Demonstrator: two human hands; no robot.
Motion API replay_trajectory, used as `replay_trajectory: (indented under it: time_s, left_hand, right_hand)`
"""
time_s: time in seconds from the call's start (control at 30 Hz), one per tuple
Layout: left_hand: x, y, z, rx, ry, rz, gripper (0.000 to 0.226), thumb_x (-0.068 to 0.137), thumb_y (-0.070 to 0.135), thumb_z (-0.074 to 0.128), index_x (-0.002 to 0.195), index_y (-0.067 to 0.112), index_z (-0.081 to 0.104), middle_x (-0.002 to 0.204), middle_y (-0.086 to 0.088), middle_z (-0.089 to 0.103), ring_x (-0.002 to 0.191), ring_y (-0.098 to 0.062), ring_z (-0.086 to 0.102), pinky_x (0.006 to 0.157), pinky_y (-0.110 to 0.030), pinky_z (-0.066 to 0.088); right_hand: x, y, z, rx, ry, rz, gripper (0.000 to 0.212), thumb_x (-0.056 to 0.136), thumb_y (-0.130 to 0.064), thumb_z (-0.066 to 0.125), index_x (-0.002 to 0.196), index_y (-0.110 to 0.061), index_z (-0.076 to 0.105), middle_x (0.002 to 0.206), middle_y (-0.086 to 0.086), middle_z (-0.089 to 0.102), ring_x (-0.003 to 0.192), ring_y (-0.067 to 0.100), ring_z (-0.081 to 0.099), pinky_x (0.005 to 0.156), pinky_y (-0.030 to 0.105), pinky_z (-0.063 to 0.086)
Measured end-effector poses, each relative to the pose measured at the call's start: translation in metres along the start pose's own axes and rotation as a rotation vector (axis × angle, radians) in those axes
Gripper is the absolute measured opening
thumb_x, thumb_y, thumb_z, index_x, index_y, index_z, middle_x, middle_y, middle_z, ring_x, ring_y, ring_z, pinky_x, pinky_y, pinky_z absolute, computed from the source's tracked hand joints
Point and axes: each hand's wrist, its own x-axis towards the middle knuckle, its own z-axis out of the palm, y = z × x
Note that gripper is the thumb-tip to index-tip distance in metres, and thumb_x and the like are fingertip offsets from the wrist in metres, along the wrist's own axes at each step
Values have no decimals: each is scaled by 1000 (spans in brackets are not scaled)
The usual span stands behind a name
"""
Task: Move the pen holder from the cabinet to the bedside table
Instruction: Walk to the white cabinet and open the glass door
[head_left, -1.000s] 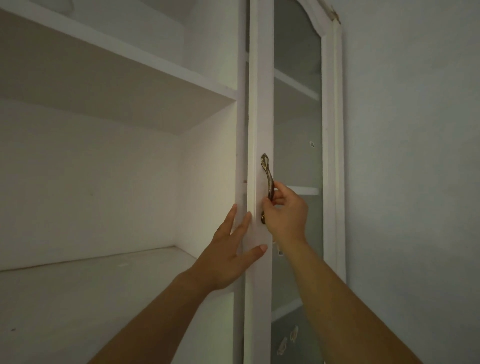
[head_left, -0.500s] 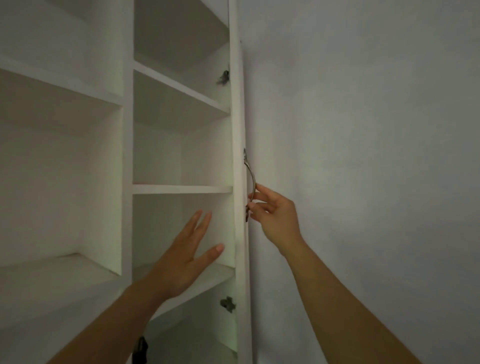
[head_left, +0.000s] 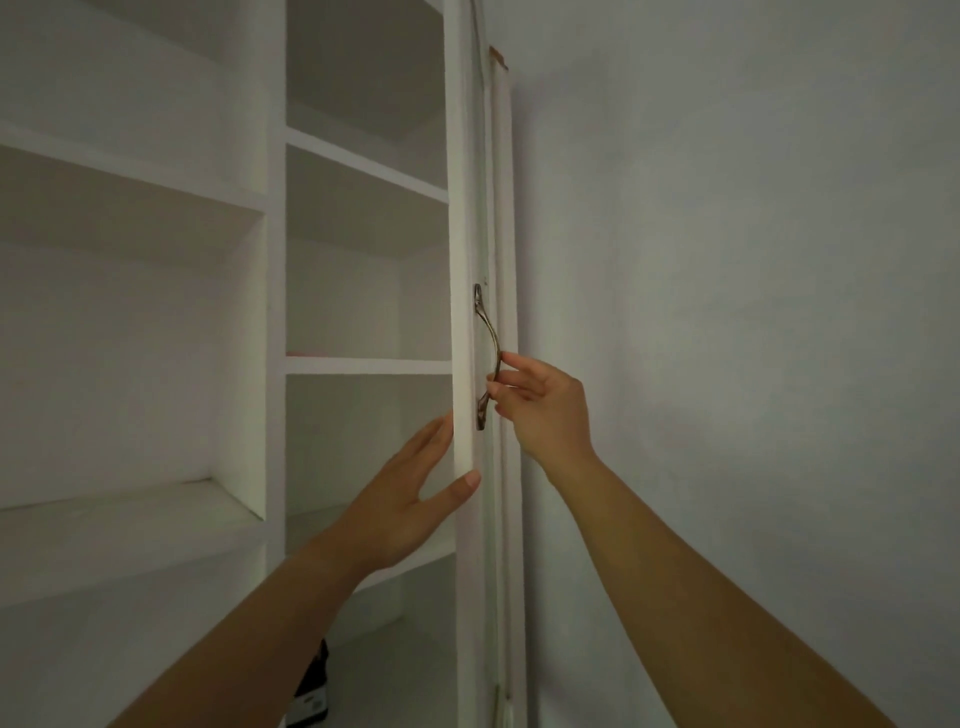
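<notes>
the pen holder isn't clearly in view — only a dark object (head_left: 311, 686) low in the cabinet (head_left: 363, 260), below the left hand (head_left: 400, 509), its label unreadable. left hand splayed on the door edge (head_left: 465, 364); right hand (head_left: 540, 410) pinches the upright handle (head_left: 488, 353).

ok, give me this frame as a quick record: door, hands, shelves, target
door: open, seen nearly edge-on
handle: metal, on door front
right hand: fingers on lower handle
left hand: open, thumb on door edge
shelves: those visible are bare
pen holder: not identifiable
dark object: bottom, partly hidden behind left arm
</notes>
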Motion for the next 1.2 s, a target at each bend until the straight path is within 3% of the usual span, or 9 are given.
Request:
replay_trajectory:
  time_s: [0.1,0.13,0.2,0.3,0.53,0.7,0.9,1.1,1.2]
  left_hand:
    - [-1,16,10,-46,5,37,56,86,53,39,129,57,3,133,43,7,116,31,8,97,1,8]
    - [1,21,15,-73,6,37,58,86,53,40,131,56,4,134,43,8,117,31,9,96,1,9]
    - [5,30,27,-133,0,15,61,84,56,39,133,53,2,139,36,9,124,20,12,103,-12,13]
    - [15,46,47,-198,-24,1,58,80,61,35,123,60,-3,135,36,6,124,12,12,104,-20,16]
    - [37,61,99,-147,-140,73,72,81,64,33,141,47,-2,150,28,0,133,8,5,109,-23,11]
    - [49,64,141,-76,-173,109,66,79,66,31,130,55,-10,144,34,-12,127,18,-5,108,-19,7]
    - [70,70,174,-97,-161,119,61,79,65,28,123,59,-13,142,34,-18,127,16,-7,106,-19,5]
    - [88,71,198,-41,-199,134,69,78,65,29,131,48,-13,143,30,-21,129,10,-8,105,-21,6]
    - [92,68,211,2,-215,138,71,79,65,29,131,47,-15,143,30,-22,129,9,-6,105,-20,7]
  right_hand:
    - [-2,-1,-15,28,-22,19,42,79,-11,72,119,-19,62,100,-1,70,93,12,67,88,40,55]
    - [-4,-2,-22,15,-35,21,44,78,-14,72,120,-20,61,102,-3,70,95,12,67,89,40,54]
    - [-8,-3,-38,-39,-58,20,47,78,-21,73,123,-22,58,111,-4,69,99,12,65,93,41,52]
    - [-15,-4,-63,-98,-77,21,47,80,-24,71,124,-26,57,119,-4,65,102,13,64,94,42,51]
    - [-27,10,-122,-219,-76,-16,32,86,-19,64,117,-29,63,110,-14,67,94,8,67,90,38,54]
    - [-27,26,-158,-287,-40,-1,31,87,-19,63,117,-27,63,113,-11,68,94,9,67,89,37,54]
    - [-27,44,-185,-336,-33,10,34,87,-23,63,121,-25,61,118,-9,66,98,9,66,92,37,53]
    - [-20,56,-206,-391,5,45,41,86,-27,62,127,-24,56,126,-10,60,106,7,61,89,18,47]
    - [-15,64,-214,-414,27,69,42,86,-29,63,127,-25,56,128,-9,60,107,7,60,90,21,46]
